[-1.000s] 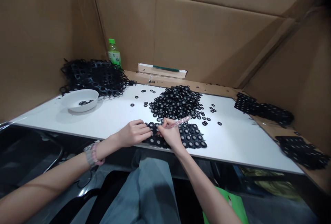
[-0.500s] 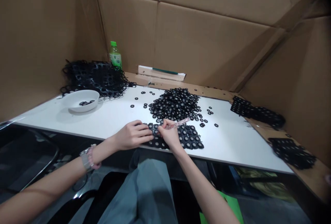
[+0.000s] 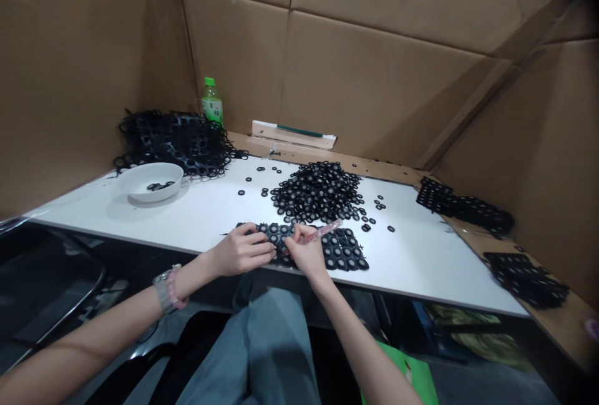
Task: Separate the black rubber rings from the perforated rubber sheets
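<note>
While right hand [image 3: 304,249] pinches pink pen [image 3: 322,231] — left hand [image 3: 241,253] curled on black ring sheet [image 3: 346,252], grip unclear.

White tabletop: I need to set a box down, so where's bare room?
The white tabletop is bare right of the black mesh sheet, and between the white bowl and the left hand. It is crowded in the middle, around the heap of black rings, and at the back left by the piled mesh.

Tall panels of brown corrugated cardboard [image 3: 374,74] box in the far and side edges of a long white rectangular tabletop [image 3: 421,268]. A narrow tan ledge [image 3: 556,324] runs behind it, far and right, above a grey floor [image 3: 472,374].
</note>
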Available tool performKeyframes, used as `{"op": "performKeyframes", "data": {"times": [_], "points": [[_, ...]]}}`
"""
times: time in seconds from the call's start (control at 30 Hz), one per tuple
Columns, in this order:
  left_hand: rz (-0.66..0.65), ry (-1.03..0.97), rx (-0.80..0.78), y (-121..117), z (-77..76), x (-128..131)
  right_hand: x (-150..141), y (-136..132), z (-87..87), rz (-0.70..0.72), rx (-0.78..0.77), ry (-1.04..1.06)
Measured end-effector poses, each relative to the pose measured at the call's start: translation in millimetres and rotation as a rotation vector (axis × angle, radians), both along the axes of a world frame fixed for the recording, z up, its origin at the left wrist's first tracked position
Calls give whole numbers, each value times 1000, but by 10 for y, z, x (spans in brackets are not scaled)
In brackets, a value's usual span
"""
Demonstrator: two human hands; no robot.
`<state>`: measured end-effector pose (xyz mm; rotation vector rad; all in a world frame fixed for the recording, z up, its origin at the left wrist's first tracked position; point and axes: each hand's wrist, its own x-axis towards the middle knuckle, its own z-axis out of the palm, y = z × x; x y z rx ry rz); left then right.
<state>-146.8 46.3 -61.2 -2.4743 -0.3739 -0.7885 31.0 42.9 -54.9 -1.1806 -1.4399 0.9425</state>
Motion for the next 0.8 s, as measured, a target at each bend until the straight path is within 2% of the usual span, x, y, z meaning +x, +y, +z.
{"op": "performKeyframes", "data": {"times": [0.57,0.8], "points": [[-2,-62,23,-18,14,36,-11,-6,10,63,61,-81],[-22,-37,-26,-14,38,0,18,14,-12,45,34,-40]]}}
